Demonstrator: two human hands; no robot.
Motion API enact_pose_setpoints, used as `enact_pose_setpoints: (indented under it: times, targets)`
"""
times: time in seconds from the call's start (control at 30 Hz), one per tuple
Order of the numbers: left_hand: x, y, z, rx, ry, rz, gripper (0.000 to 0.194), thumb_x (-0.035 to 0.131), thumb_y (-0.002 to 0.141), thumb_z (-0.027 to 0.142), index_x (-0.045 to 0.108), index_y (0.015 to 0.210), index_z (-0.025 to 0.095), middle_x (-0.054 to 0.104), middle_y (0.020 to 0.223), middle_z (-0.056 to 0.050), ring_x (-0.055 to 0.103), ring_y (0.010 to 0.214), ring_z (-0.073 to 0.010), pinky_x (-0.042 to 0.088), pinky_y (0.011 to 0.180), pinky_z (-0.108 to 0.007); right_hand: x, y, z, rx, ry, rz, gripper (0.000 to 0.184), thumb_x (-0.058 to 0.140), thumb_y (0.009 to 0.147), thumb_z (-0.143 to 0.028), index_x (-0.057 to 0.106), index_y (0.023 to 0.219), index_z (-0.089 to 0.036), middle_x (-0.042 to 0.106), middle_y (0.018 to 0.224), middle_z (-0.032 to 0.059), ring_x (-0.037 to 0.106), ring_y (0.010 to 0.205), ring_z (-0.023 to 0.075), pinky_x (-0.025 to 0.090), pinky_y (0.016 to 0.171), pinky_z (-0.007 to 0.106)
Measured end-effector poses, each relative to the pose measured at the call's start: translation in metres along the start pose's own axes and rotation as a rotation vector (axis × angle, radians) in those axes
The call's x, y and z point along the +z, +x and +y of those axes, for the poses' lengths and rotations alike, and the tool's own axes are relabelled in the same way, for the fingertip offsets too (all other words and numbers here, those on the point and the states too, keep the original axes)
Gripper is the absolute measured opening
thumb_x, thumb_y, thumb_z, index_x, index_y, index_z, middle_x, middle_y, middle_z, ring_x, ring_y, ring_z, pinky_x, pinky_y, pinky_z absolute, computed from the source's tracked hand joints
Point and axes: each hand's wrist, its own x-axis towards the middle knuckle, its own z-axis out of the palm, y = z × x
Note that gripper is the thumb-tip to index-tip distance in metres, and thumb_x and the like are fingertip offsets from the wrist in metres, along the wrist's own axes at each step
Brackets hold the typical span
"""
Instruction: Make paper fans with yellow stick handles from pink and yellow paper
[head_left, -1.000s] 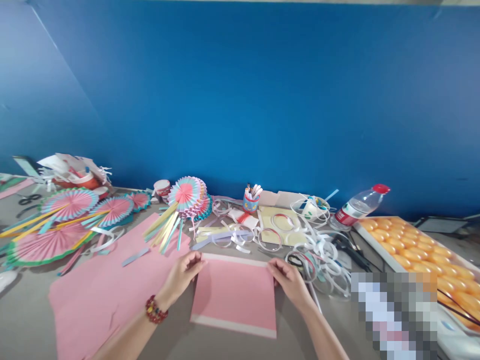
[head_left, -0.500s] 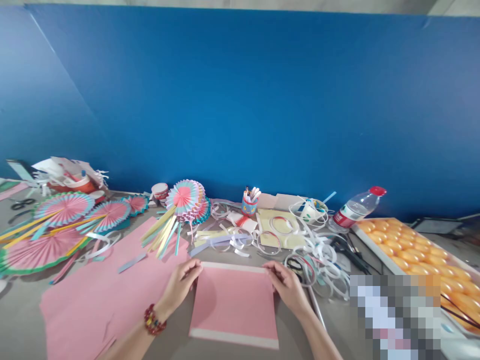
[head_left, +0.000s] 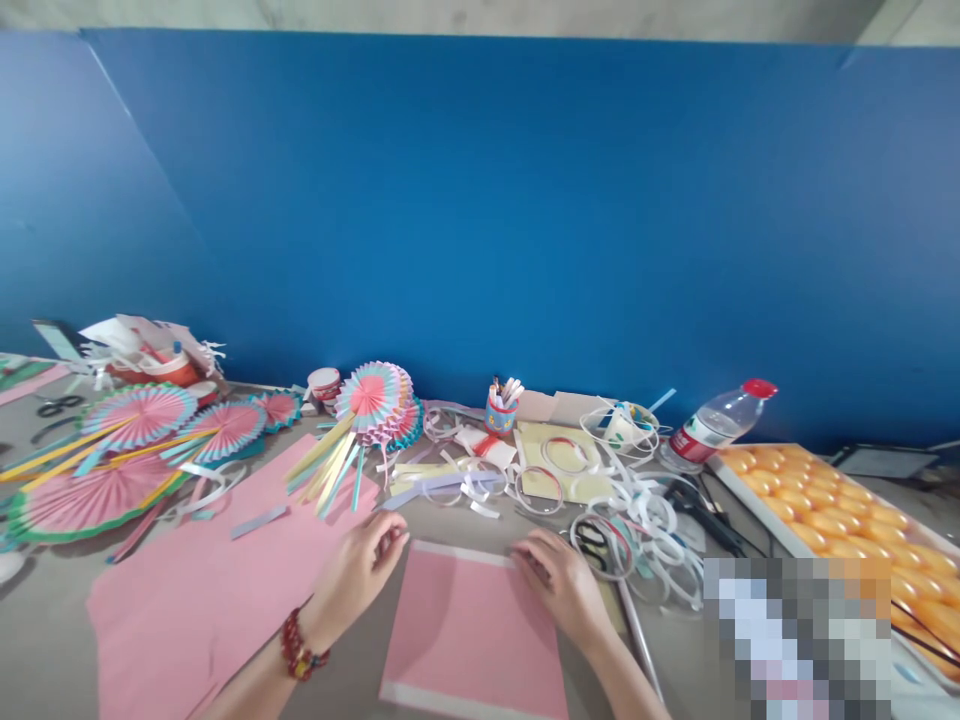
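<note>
A pink paper sheet (head_left: 472, 640) with white strips along its far and near edges lies flat on the grey table before me. Just off its far left corner is my left hand (head_left: 367, 560), loosely curled, a gap showing between thumb and fingers and nothing visible in it. My right hand (head_left: 559, 580) rests over the sheet's far right corner, fingers bent but apart, not gripping the paper. A beaded bracelet (head_left: 300, 645) circles my left wrist. Left of the sheet spreads a larger pink paper (head_left: 202, 580), with a pale strip (head_left: 259, 522) on it.
Pleated paper fans (head_left: 135, 415) lie at the left, with more fans (head_left: 371, 395) farther back. Behind my hands are a pen cup (head_left: 501, 412), curled white strips (head_left: 660, 530) and scissors (head_left: 592, 545). A water bottle (head_left: 716, 425) and an orange bubbled panel (head_left: 825, 500) are right.
Both hands have let go of the sheet's far corners. The left hand has come off the paper; the right has slid inward over its corner. The sheet appears slightly lower in view.
</note>
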Motion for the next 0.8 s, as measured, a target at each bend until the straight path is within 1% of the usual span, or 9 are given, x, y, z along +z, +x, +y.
enact_pose_setpoints:
  times: [0.07, 0.13, 0.23, 0.3, 0.37, 0.53, 0.63, 0.73, 0.8]
  targets:
    - [0.003, 0.000, 0.003, 0.099, 0.054, -0.017, 0.018, 0.045, 0.098, 0.027, 0.060, 0.106, 0.023, 0.069, 0.097, -0.006, 0.067, 0.087, -0.0204, 0.054, 0.076, -0.031, 0.001, 0.000, 0.001, -0.045, -0.032, -0.046, 0.019, 0.049, 0.096, -0.029, 0.068, 0.098, -0.024, 0.068, 0.095, 0.0066, 0.065, 0.091, 0.0236, 0.053, 0.082, 0.035]
    - [0.011, -0.003, 0.002, 0.221, 0.151, -0.034, 0.028, 0.050, 0.095, 0.024, 0.059, 0.121, 0.023, 0.067, 0.118, -0.009, 0.063, 0.109, -0.0249, 0.052, 0.092, -0.037, 0.000, 0.000, -0.001, -0.051, -0.086, -0.084, 0.014, 0.056, 0.092, -0.027, 0.068, 0.100, -0.025, 0.068, 0.098, 0.0063, 0.064, 0.095, 0.0238, 0.052, 0.085, 0.036]
    - [0.028, -0.009, -0.002, 0.327, 0.309, -0.054, 0.037, 0.056, 0.093, 0.029, 0.058, 0.129, 0.023, 0.056, 0.138, -0.011, 0.054, 0.124, -0.0309, 0.049, 0.100, -0.046, -0.001, -0.002, -0.009, -0.005, -0.162, -0.122, 0.022, 0.068, 0.084, -0.026, 0.067, 0.106, -0.025, 0.066, 0.105, 0.0061, 0.062, 0.100, 0.0254, 0.050, 0.088, 0.038]
    - [0.036, -0.011, -0.005, 0.332, 0.361, -0.048, 0.036, 0.057, 0.094, 0.031, 0.059, 0.128, 0.022, 0.053, 0.142, -0.012, 0.053, 0.125, -0.0325, 0.048, 0.100, -0.049, -0.001, -0.003, -0.015, 0.044, -0.188, -0.145, 0.028, 0.073, 0.079, -0.025, 0.065, 0.106, -0.025, 0.066, 0.106, 0.0054, 0.061, 0.101, 0.0262, 0.049, 0.090, 0.040]
    - [0.039, -0.012, -0.006, 0.318, 0.364, -0.052, 0.034, 0.055, 0.095, 0.030, 0.059, 0.127, 0.020, 0.052, 0.142, -0.012, 0.053, 0.124, -0.0320, 0.047, 0.100, -0.049, -0.001, -0.003, -0.020, 0.087, -0.194, -0.165, 0.025, 0.073, 0.078, -0.023, 0.063, 0.101, -0.024, 0.065, 0.103, 0.0043, 0.060, 0.100, 0.0260, 0.048, 0.090, 0.040]
    - [0.035, -0.011, 0.000, 0.297, 0.332, -0.090, 0.031, 0.055, 0.095, 0.031, 0.059, 0.123, 0.020, 0.053, 0.141, -0.012, 0.052, 0.124, -0.0314, 0.046, 0.101, -0.048, 0.001, -0.006, -0.020, 0.108, -0.159, -0.182, 0.021, 0.070, 0.078, -0.015, 0.058, 0.093, -0.023, 0.063, 0.101, 0.0038, 0.059, 0.099, 0.0252, 0.046, 0.089, 0.040]
    - [0.034, -0.011, 0.002, 0.278, 0.313, -0.103, 0.029, 0.055, 0.095, 0.029, 0.058, 0.123, 0.020, 0.052, 0.141, -0.012, 0.050, 0.125, -0.0319, 0.045, 0.102, -0.050, 0.003, -0.006, -0.019, 0.137, -0.131, -0.192, 0.019, 0.067, 0.078, -0.014, 0.056, 0.090, -0.022, 0.063, 0.099, 0.0034, 0.060, 0.094, 0.0238, 0.046, 0.084, 0.037]
    - [0.035, -0.012, 0.003, 0.271, 0.264, -0.087, 0.027, 0.054, 0.095, 0.029, 0.058, 0.120, 0.019, 0.052, 0.140, -0.013, 0.050, 0.125, -0.0323, 0.044, 0.102, -0.052, 0.005, -0.007, -0.022, 0.187, -0.113, -0.223, 0.019, 0.064, 0.078, -0.013, 0.057, 0.092, -0.022, 0.063, 0.090, 0.0020, 0.061, 0.086, 0.0224, 0.046, 0.078, 0.035]
    - [0.036, -0.012, 0.002, 0.268, 0.206, -0.068, 0.027, 0.054, 0.095, 0.029, 0.057, 0.120, 0.019, 0.054, 0.138, -0.014, 0.051, 0.124, -0.0320, 0.044, 0.102, -0.052, 0.005, -0.007, -0.025, 0.184, -0.113, -0.232, 0.017, 0.062, 0.078, -0.012, 0.058, 0.091, -0.022, 0.064, 0.088, 0.0019, 0.061, 0.085, 0.0222, 0.045, 0.078, 0.034]
